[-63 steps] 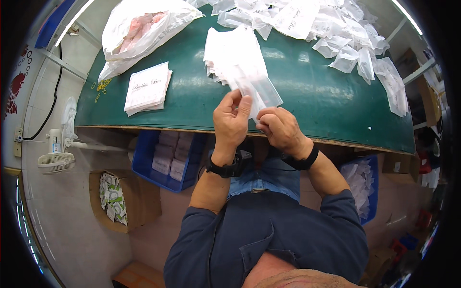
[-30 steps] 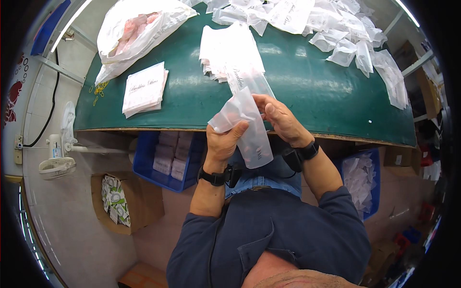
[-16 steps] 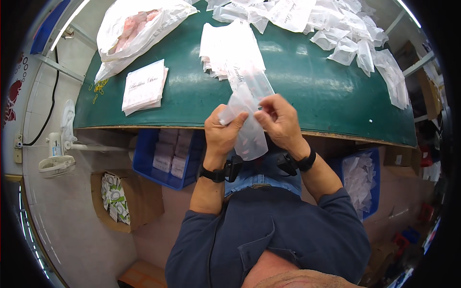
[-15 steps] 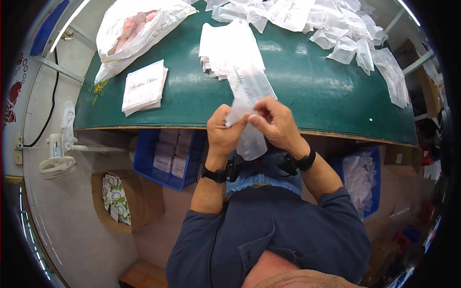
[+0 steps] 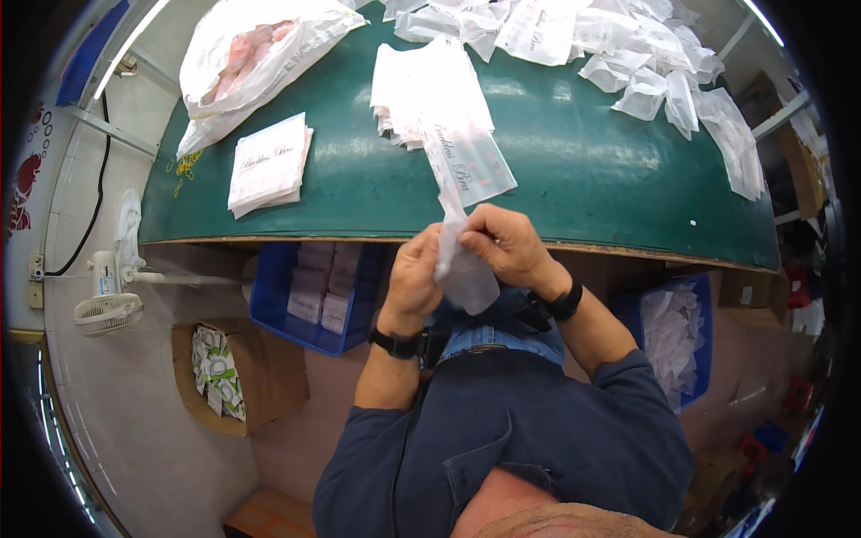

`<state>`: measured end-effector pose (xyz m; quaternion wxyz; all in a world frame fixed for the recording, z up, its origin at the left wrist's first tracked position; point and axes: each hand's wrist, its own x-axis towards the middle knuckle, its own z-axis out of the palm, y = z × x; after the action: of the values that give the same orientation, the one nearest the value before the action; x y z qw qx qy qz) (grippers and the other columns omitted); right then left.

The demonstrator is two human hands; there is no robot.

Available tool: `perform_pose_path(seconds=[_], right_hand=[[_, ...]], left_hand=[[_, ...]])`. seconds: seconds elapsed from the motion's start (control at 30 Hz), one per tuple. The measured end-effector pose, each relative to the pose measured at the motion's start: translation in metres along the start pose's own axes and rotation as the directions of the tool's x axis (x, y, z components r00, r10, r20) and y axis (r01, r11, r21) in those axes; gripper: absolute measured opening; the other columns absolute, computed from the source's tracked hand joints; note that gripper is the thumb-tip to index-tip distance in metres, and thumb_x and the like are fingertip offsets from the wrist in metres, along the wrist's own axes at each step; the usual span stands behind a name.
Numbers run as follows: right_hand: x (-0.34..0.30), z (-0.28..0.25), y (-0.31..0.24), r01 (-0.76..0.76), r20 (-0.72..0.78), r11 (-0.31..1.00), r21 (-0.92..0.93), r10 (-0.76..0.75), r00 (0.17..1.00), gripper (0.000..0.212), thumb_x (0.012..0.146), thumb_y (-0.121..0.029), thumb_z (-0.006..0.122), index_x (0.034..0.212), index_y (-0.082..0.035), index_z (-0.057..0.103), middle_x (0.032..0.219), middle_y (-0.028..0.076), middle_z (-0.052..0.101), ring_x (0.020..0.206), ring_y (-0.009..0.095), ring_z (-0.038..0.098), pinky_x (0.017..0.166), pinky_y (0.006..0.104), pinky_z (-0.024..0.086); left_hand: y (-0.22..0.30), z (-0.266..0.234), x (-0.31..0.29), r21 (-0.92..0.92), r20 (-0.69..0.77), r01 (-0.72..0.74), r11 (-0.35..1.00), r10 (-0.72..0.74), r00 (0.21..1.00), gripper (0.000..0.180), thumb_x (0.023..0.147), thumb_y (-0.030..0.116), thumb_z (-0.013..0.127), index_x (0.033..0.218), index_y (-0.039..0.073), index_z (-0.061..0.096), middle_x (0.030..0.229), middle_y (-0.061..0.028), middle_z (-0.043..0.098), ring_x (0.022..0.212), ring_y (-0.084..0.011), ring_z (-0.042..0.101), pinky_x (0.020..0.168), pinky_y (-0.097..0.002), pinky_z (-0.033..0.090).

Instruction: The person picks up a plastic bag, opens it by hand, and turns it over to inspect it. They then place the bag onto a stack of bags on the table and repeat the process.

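Just off the table's near edge, my left hand (image 5: 414, 273) and my right hand (image 5: 509, 247) pinch a translucent plastic bag (image 5: 471, 285) between them. Its lower part hangs loose and slightly blurred in front of my waist. A narrow, gathered part runs up from my fingers toward the stack of flat white bags (image 5: 430, 85) on the table. Below that stack lies a printed clear bag (image 5: 480, 169), partly over the edge of the pile. Whether the gathered part lies over the printed bag or joins it, I cannot make out.
On the green table (image 5: 350, 179) are a stack of printed packets (image 5: 267, 166), yellow rubber bands (image 5: 186, 166), a white sack (image 5: 269, 67) with pink contents and a heap of filled bags (image 5: 628, 45). Blue bins (image 5: 305, 336), (image 5: 706, 345) and a carton (image 5: 273, 377) stand below.
Both hands have moved down, toward my body, with the bag. The gathered part now stretches longer, and more of the printed bag on the table shows.
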<state>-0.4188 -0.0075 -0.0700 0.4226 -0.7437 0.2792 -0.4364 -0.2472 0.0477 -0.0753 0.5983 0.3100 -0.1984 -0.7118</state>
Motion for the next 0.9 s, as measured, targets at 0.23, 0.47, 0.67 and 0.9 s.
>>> perform_pose_path(seconds=[0.23, 0.47, 0.67, 0.9], right_hand=[[-0.003, 0.0, -0.003, 0.164, -0.032, 0.984, -0.074, -0.167, 0.985, 0.01, 0.089, -0.004, 0.068, 0.088, -0.002, 0.058, 0.075, 0.014, 0.056, 0.066, 0.033, 0.057, 0.059, 0.0374, 0.046], [-0.016, -0.007, -0.009, 0.081, -0.027, 0.995, -0.059, -0.083, 0.996, 0.01, 0.087, -0.004, 0.069, 0.087, -0.003, 0.058, 0.074, 0.014, 0.056, 0.065, 0.033, 0.057, 0.058, 0.0382, 0.045], [-0.013, -0.005, -0.012, 0.007, 0.072, 0.999, 0.051, -0.011, 0.997, 0.011, 0.092, -0.007, 0.066, 0.087, -0.003, 0.058, 0.075, 0.01, 0.055, 0.063, 0.018, 0.05, 0.057, 0.0329, 0.042], [-0.009, -0.004, -0.021, -0.048, 0.111, 0.998, 0.042, 0.044, 0.993, 0.027, 0.093, -0.016, 0.07, 0.078, -0.001, 0.053, 0.065, 0.01, 0.048, 0.056, 0.019, 0.042, 0.053, 0.0333, 0.038]], left_hand=[[-0.018, -0.005, -0.013, 0.663, 0.14, -0.46, 0.591, 0.506, 0.851, 0.014, 0.1, 0.009, 0.062, 0.109, -0.002, 0.063, 0.1, -0.0034, 0.065, 0.091, -0.0086, 0.059, 0.083, -0.0231, 0.049], [-0.019, 0.002, -0.009, 0.527, 0.036, -0.38, 0.76, 0.427, 0.904, 0.007, 0.1, 0.007, 0.061, 0.1, 0.0, 0.064, 0.092, 0.0008, 0.063, 0.082, -0.0067, 0.058, 0.075, -0.0218, 0.048], [-0.023, -0.021, -0.006, 0.663, 0.136, -0.361, 0.656, 0.369, 0.919, 0.005, 0.1, 0.005, 0.06, 0.1, 0.002, 0.063, 0.089, 0.0009, 0.063, 0.078, -0.0066, 0.057, 0.07, -0.0233, 0.048], [-0.015, -0.011, -0.01, 0.688, 0.369, -0.59, 0.423, 0.496, 0.786, 0.006, 0.101, 0.007, 0.059, 0.101, 0.002, 0.063, 0.087, 0.0008, 0.061, 0.076, -0.0066, 0.055, 0.068, -0.0227, 0.047]])
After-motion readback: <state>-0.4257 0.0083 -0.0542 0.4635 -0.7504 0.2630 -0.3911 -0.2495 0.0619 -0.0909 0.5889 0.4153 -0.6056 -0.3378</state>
